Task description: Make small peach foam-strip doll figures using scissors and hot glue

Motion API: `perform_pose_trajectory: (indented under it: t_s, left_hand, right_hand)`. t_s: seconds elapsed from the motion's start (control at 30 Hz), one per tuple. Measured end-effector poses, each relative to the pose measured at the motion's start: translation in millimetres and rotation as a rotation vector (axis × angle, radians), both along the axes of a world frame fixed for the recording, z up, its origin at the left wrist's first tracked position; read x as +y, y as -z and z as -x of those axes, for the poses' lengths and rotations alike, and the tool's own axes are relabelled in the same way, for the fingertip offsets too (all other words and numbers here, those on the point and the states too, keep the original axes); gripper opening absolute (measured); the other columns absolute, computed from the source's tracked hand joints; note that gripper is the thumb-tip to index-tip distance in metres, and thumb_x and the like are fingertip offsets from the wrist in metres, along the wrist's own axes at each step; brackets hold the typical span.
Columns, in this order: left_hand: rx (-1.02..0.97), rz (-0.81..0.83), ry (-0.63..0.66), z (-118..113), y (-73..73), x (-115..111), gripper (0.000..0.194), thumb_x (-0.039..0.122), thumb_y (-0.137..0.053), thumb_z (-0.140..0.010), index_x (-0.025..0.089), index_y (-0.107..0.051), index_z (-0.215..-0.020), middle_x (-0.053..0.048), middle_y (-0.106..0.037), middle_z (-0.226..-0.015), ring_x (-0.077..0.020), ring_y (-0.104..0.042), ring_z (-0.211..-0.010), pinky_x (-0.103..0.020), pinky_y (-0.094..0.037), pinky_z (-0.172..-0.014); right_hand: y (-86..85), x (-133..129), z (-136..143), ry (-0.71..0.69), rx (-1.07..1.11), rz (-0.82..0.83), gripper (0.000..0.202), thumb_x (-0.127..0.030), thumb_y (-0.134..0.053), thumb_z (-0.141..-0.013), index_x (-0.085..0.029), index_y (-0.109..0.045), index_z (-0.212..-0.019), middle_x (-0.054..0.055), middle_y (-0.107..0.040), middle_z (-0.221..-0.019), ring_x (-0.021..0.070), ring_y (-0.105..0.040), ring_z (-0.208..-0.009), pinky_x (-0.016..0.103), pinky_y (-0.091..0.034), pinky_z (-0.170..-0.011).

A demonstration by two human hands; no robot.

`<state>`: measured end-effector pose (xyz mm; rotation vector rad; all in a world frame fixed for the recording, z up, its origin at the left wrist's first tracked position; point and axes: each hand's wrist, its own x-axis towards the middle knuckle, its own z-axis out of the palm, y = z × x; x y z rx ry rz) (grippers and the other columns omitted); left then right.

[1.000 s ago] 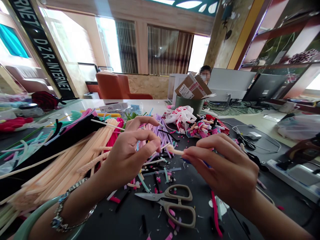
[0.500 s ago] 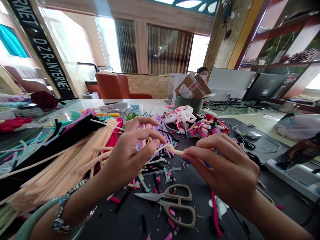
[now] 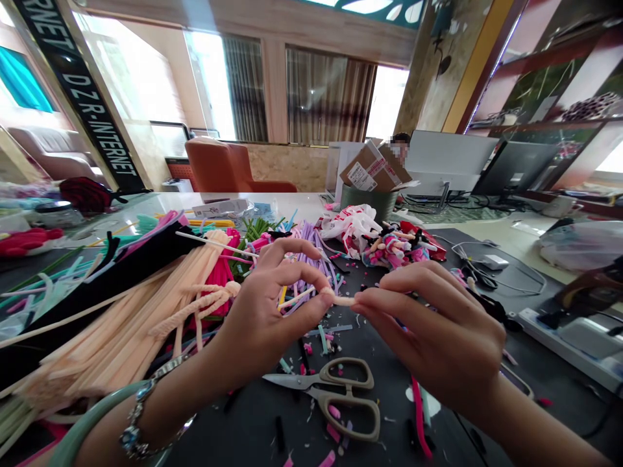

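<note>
A short cream fuzzy stem [image 3: 343, 301] stretches between my two hands above the dark table. My left hand [image 3: 277, 292], with a bracelet and a green bangle at the wrist, pinches its looped end between thumb and index finger. The other end is gripped in the fingertips of my right hand [image 3: 433, 324]. Below them lie scissors [image 3: 341, 392] with slightly parted blades. Left of my left hand, a twisted cream piece [image 3: 204, 305] rests on a bundle of long peach stems [image 3: 121, 318].
Coloured offcuts litter the dark mat [image 3: 257, 421]. Behind are purple stems, a white plastic bag [image 3: 348, 227], a pile of small figures [image 3: 396, 246] and a green bin [image 3: 367, 202] holding cardboard. A power strip [image 3: 569, 350] lies right. A person sits behind a monitor [image 3: 452, 155].
My left hand has moved right, closer to my right hand, and its thumb and index finger now pinch the looped end. The twisted cream piece beside its wrist is more exposed.
</note>
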<state>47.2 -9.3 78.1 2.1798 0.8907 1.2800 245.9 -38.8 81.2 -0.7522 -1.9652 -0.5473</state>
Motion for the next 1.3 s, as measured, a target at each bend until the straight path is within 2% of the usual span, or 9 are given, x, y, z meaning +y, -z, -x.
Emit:
perform_pose_trajectory:
  t_s: [0.13,0.27,0.43,0.67,0.8,0.93,1.03,1.17,1.3]
  left_hand:
    - [0.018,-0.046,-0.017,1.7,0.4,-0.4,0.005,0.023,-0.059,-0.083,0.023,-0.063,-0.079,-0.002,-0.047,-0.110,-0.0199,-0.044,-0.115,-0.042,-0.032,-0.103]
    - [-0.009,-0.023,-0.032,2.0,-1.5,1.5,0.006,0.026,-0.062,-0.080,0.023,-0.064,-0.076,-0.002,-0.048,-0.111,-0.0235,-0.043,-0.117,-0.044,-0.032,-0.103]
    - [-0.042,0.025,-0.005,1.9,-4.5,3.9,0.021,0.037,-0.054,-0.080,0.022,-0.068,-0.077,-0.005,-0.051,-0.107,-0.0278,-0.044,-0.114,-0.049,-0.030,-0.103]
    - [-0.040,-0.017,-0.033,1.0,0.1,3.2,0.003,0.024,-0.063,-0.079,0.022,-0.065,-0.079,-0.003,-0.049,-0.110,-0.0226,-0.044,-0.118,-0.042,-0.033,-0.104]
    - [-0.033,-0.011,-0.016,2.7,-0.1,3.8,0.005,0.023,-0.062,-0.080,0.023,-0.065,-0.076,-0.003,-0.048,-0.111,-0.0222,-0.043,-0.119,-0.042,-0.033,-0.104]
    - [-0.045,0.044,0.008,4.3,-1.4,7.6,0.006,0.029,-0.068,-0.076,0.024,-0.067,-0.077,-0.003,-0.049,-0.111,-0.0247,-0.045,-0.117,-0.047,-0.032,-0.104]
    - [-0.055,0.064,0.028,3.4,-0.8,9.6,0.019,0.033,-0.074,-0.068,0.025,-0.069,-0.084,-0.005,-0.051,-0.110,-0.0270,-0.045,-0.116,-0.050,-0.032,-0.104]
    - [-0.079,0.052,0.006,0.8,1.3,8.3,0.008,0.030,-0.068,-0.075,0.023,-0.068,-0.077,-0.004,-0.051,-0.109,-0.0243,-0.044,-0.117,-0.048,-0.031,-0.106]
    - [-0.072,0.036,-0.006,0.9,2.5,7.5,0.007,0.028,-0.066,-0.079,0.023,-0.067,-0.074,-0.003,-0.050,-0.110,-0.0226,-0.044,-0.119,-0.047,-0.029,-0.107]
  right_hand:
    - [-0.7,0.0,0.7,-0.003,0.004,-0.007,0.008,-0.010,-0.070,-0.076,-0.017,-0.066,-0.079,0.002,-0.061,-0.074,0.0124,-0.053,-0.067,0.028,-0.044,-0.063]
    - [-0.1,0.2,0.2,0.007,0.002,-0.001,0.008,-0.012,-0.068,-0.078,-0.019,-0.066,-0.081,0.001,-0.061,-0.075,0.0123,-0.053,-0.067,0.028,-0.045,-0.063]
    - [0.9,0.7,-1.0,0.005,0.008,-0.003,0.009,-0.011,-0.069,-0.077,-0.018,-0.067,-0.081,0.001,-0.061,-0.076,0.0123,-0.053,-0.067,0.028,-0.045,-0.063]
    - [0.8,0.7,0.5,0.009,-0.007,0.001,0.007,-0.012,-0.067,-0.078,-0.019,-0.066,-0.080,0.000,-0.060,-0.074,0.0119,-0.053,-0.067,0.027,-0.045,-0.062]
    - [0.9,0.9,1.6,-0.001,-0.003,0.014,0.008,-0.011,-0.067,-0.079,-0.018,-0.066,-0.080,0.001,-0.060,-0.074,0.0119,-0.052,-0.066,0.027,-0.044,-0.062]
    - [0.4,1.1,1.2,-0.002,-0.001,0.015,0.008,-0.010,-0.068,-0.077,-0.017,-0.066,-0.079,0.001,-0.060,-0.074,0.0124,-0.053,-0.067,0.028,-0.045,-0.063]
    - [0.5,1.6,0.9,0.002,-0.003,0.013,0.007,-0.011,-0.068,-0.078,-0.018,-0.066,-0.080,0.001,-0.059,-0.074,0.0127,-0.054,-0.067,0.028,-0.045,-0.063]
    - [2.0,2.8,1.7,-0.006,-0.003,0.015,0.008,-0.011,-0.067,-0.078,-0.018,-0.066,-0.080,0.000,-0.060,-0.075,0.0124,-0.054,-0.066,0.027,-0.045,-0.062]
    - [3.1,3.4,2.0,-0.008,-0.011,0.015,0.007,-0.011,-0.067,-0.079,-0.018,-0.066,-0.079,0.001,-0.060,-0.074,0.0119,-0.053,-0.066,0.027,-0.043,-0.062]
